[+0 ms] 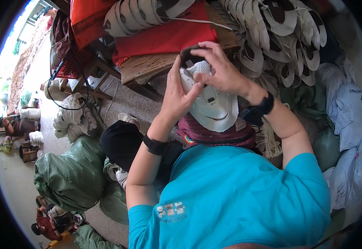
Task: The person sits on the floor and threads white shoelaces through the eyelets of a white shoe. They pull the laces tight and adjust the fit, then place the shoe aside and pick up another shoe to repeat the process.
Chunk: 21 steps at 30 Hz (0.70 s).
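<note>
A white shoe upper with a perforated surface is held up above my lap, its rounded toe end nearest me. My left hand grips the upper's left side, thumb on top and fingers along the edge. My right hand curls over the dark-lined collar at the far end, with its thumb pressing near the tongue. Some fingertips are hidden behind the collar. Under the upper lies maroon striped cloth over my lap.
Ahead stands a wooden table with red cloth and a row of shoe uppers. More uppers hang in stacks at the right. Green sacks lie at left, white bags at right. A person sits far lower left.
</note>
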Motion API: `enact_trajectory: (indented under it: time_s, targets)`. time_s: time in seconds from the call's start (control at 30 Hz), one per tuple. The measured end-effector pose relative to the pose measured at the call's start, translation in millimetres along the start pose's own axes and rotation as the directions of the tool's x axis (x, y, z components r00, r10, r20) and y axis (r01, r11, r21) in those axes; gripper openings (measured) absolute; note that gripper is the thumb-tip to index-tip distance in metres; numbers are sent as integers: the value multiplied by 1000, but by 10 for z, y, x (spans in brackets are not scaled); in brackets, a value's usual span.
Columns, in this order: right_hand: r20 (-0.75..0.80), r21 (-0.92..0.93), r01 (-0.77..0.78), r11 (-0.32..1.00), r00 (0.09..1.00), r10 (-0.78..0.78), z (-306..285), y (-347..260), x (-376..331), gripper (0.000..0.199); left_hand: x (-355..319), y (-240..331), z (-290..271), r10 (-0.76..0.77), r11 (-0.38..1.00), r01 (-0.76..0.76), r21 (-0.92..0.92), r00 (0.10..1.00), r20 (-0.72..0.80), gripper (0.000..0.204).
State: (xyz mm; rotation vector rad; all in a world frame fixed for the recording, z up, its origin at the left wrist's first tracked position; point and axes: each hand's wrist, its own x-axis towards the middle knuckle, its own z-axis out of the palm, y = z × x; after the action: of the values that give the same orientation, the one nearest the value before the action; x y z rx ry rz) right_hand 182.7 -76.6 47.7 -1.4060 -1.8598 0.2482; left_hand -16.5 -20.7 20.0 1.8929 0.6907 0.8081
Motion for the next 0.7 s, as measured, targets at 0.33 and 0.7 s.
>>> enact_trajectory:
  time_s: [0.33, 0.7]
  targets:
    - [12, 330, -193, 924, 980, 201, 358, 558, -272, 37, 6, -412, 193, -217, 887, 243, -393, 970, 111, 84]
    - [333, 287, -901, 325, 412, 848, -702, 1456, -2157, 28, 61, -754, 237, -205, 932, 213, -293, 977, 59, 79]
